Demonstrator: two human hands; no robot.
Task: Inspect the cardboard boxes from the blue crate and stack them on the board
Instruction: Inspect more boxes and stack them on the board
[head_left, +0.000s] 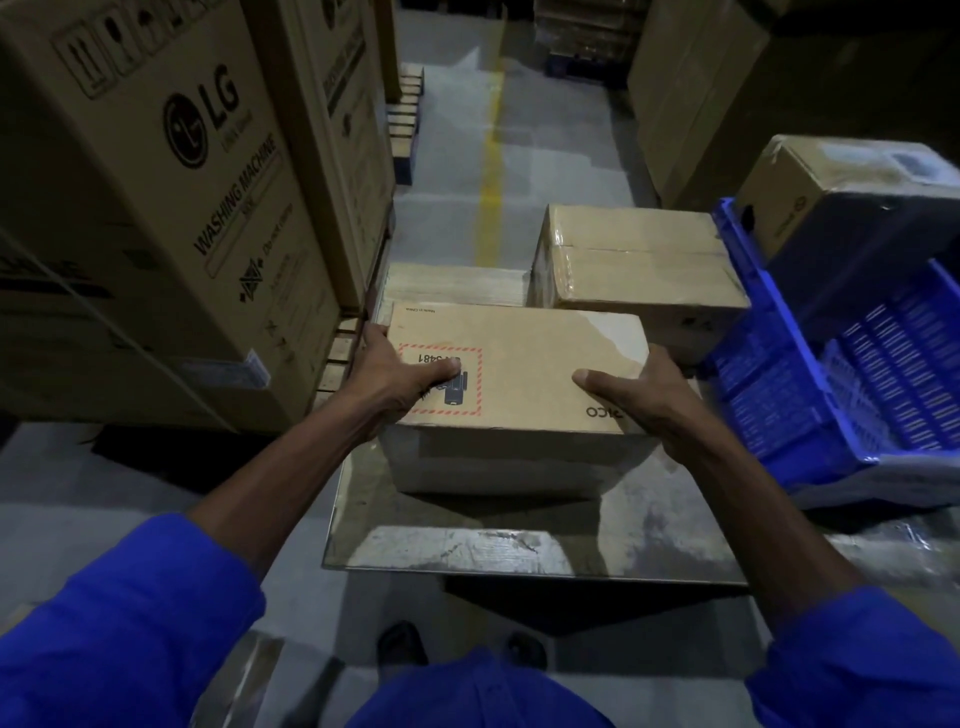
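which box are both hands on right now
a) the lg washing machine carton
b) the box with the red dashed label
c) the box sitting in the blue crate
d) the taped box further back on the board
b: the left hand and right hand grip opposite ends of the box with the red dashed label, nearest on the board.

At the left stands a tall brown carton (171, 218) printed with "LG" and "WASHING MACHINE", plus handling symbols near its top edge. A 2nd tall carton (345, 140) stands just behind it, and both rest on wooden pallet slats (337, 358) that show at their base. More pallet slats (404, 122) run on beyond them. The grey concrete floor (561, 130) carries a worn yellow line (491, 176) leading away down the aisle. On the far right side of the aisle another large brown carton (691, 93) stands in shadow.
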